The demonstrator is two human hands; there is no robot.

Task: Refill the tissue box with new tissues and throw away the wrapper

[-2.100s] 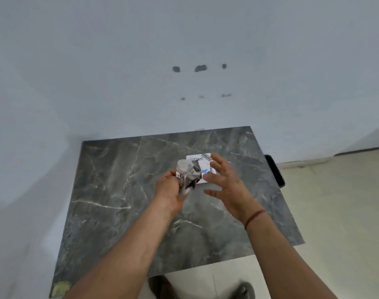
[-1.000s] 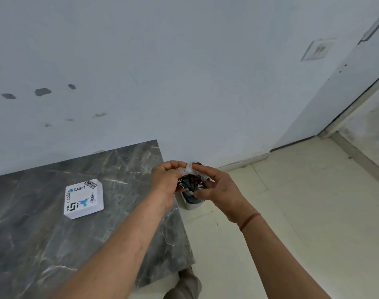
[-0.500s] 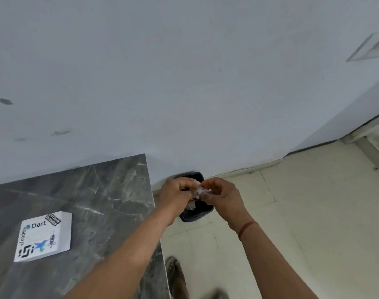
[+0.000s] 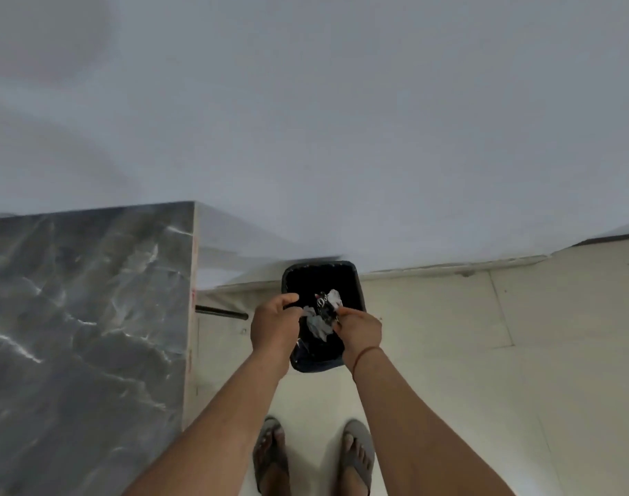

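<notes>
The crumpled wrapper (image 4: 322,315), a thin crinkled film in clear, white and dark patches with a spot of red, sits just right of the frame's centre, over the open mouth of the bin (image 4: 355,281). The right hand (image 4: 359,331) pinches its right edge between curled fingertips. The left hand (image 4: 274,325) is curled at the wrapper's left edge, thumb up near the bin's rim; whether its fingers actually grip the film I cannot tell. The bin is a small dark rounded rectangle of smooth plastic with a black lining, standing on the floor against the wall's base. A thin reddish thread (image 4: 363,354) circles the right wrist. To the left, the table (image 4: 87,316) shows a glossy grey marble-patterned top with white veins and a pale straight edge. The floor (image 4: 484,352) is cream tile with fine joints. At the bottom centre, two feet in grey sandals (image 4: 357,456) stand on it. The wall (image 4: 305,119) above is flat and matt, pale bluish white.
</notes>
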